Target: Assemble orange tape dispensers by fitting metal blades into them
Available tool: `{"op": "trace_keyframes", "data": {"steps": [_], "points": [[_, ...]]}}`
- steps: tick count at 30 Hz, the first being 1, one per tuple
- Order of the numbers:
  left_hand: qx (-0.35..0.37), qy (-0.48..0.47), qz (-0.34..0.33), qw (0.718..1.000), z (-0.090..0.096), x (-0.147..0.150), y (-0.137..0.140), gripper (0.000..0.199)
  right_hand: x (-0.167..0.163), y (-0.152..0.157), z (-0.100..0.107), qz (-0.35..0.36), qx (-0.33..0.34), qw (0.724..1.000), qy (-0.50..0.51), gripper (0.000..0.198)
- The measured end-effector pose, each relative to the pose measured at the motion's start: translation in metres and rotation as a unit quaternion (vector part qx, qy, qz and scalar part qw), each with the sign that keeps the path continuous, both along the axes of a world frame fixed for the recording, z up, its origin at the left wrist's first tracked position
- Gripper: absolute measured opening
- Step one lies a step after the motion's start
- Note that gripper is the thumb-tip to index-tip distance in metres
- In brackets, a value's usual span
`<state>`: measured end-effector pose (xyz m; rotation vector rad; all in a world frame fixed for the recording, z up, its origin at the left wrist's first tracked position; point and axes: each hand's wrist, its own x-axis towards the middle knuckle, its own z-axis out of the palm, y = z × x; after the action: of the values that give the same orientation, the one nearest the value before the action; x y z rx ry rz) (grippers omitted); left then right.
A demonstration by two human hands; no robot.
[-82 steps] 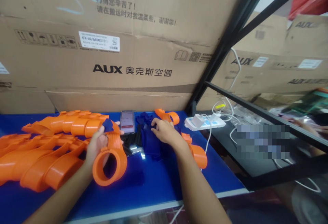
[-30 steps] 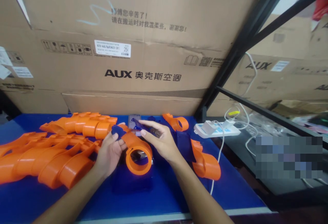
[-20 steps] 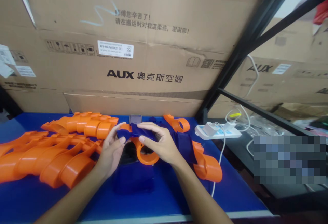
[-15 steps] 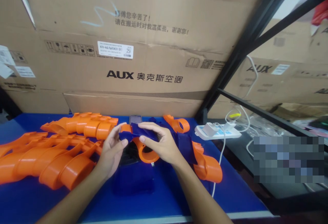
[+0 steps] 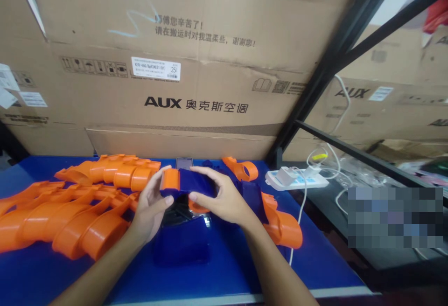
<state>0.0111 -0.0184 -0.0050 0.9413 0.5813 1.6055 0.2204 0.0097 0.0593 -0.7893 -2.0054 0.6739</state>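
Observation:
Both hands hold one plastic part between them, a dark blue piece [image 5: 196, 182] joined with an orange piece [image 5: 171, 179] at its left end. My left hand [image 5: 152, 203] is closed on the orange end, thumb in front at the lower edge. My right hand [image 5: 224, 194] grips the blue end, fingers over the top and thumb along the lower front. Under the right thumb a bit of an orange ring [image 5: 198, 207] shows, mostly hidden. Below lies a dark blue flat piece [image 5: 182, 243] on the blue table [image 5: 231, 273], with something black behind it.
Rows of nested orange ring-shaped parts [image 5: 70, 215] lie at left. Single orange parts [image 5: 285, 229] and blue pieces [image 5: 251, 196] lie at right. A phone-like device [image 5: 184, 163] sits at the back. A white power strip [image 5: 297, 180] with cables is beyond the right edge. A cardboard box [image 5: 196, 77] stands behind.
The held part has tilted, so more of its orange and blue upper face shows and less of the orange ring below. The hands have stayed nearly in place.

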Motion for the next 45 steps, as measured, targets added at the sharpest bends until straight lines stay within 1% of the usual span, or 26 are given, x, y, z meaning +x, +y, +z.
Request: {"op": "trace_keyframes", "data": {"steps": [2, 4, 7, 9, 11, 14, 23, 29, 33, 36, 38, 41, 43, 45], "points": [[0.02, -0.005, -0.011, 1.0, 0.0, 0.0, 0.0, 0.068, 0.002, -0.002, 0.0, -0.013, 0.065, 0.997, -0.043, 0.06], [0.035, -0.001, -0.012, 0.999, 0.0, -0.001, 0.001, 0.067, 0.002, -0.003, -0.003, -0.021, 0.137, 0.988, -0.072, 0.063], [0.028, 0.032, 0.013, 0.999, 0.0, -0.001, 0.002, 0.06, 0.0, -0.003, -0.009, -0.036, 0.23, 0.967, -0.1, 0.061], [0.014, 0.061, 0.036, 0.997, 0.0, 0.0, 0.003, 0.057, -0.001, -0.002, -0.012, -0.049, 0.269, 0.955, -0.116, 0.058], [0.003, 0.084, 0.057, 0.995, -0.001, 0.002, 0.003, 0.054, -0.001, -0.001, -0.014, -0.054, 0.289, 0.947, -0.129, 0.056], [-0.005, 0.096, 0.071, 0.993, -0.001, 0.003, 0.004, 0.051, 0.0, 0.002, -0.015, -0.05, 0.299, 0.943, -0.138, 0.054], [-0.005, 0.105, 0.071, 0.992, 0.0, 0.0, 0.008, 0.05, -0.001, 0.004, -0.019, -0.056, 0.316, 0.936, -0.143, 0.056], [0.023, 0.125, 0.079, 0.989, 0.0, -0.003, 0.007, 0.045, -0.002, 0.003, -0.019, -0.054, 0.322, 0.935, -0.141, 0.057], [0.039, 0.146, 0.109, 0.983, 0.001, -0.004, 0.008, 0.041, -0.002, 0.004, -0.02, -0.052, 0.325, 0.934, -0.139, 0.057], [0.035, 0.158, 0.14, 0.977, 0.001, -0.005, 0.009, 0.039, -0.003, 0.004, -0.02, -0.049, 0.329, 0.933, -0.138, 0.057], [0.02, 0.151, 0.147, 0.977, 0.002, -0.005, 0.009, 0.041, -0.004, 0.003, -0.02, -0.049, 0.33, 0.933, -0.136, 0.058], [-0.006, 0.13, 0.13, 0.983, 0.001, -0.005, 0.008, 0.045, -0.004, 0.001, -0.019, -0.055, 0.322, 0.936, -0.129, 0.061], [-0.016, 0.111, 0.113, 0.987, -0.002, -0.005, 0.008, 0.047, -0.005, 0.0, -0.018, -0.061, 0.308, 0.943, -0.113, 0.064], [-0.015, 0.076, 0.102, 0.992, -0.006, -0.005, 0.008, 0.052, -0.005, -0.002, -0.017, -0.068, 0.282, 0.954, -0.074, 0.065]]}}
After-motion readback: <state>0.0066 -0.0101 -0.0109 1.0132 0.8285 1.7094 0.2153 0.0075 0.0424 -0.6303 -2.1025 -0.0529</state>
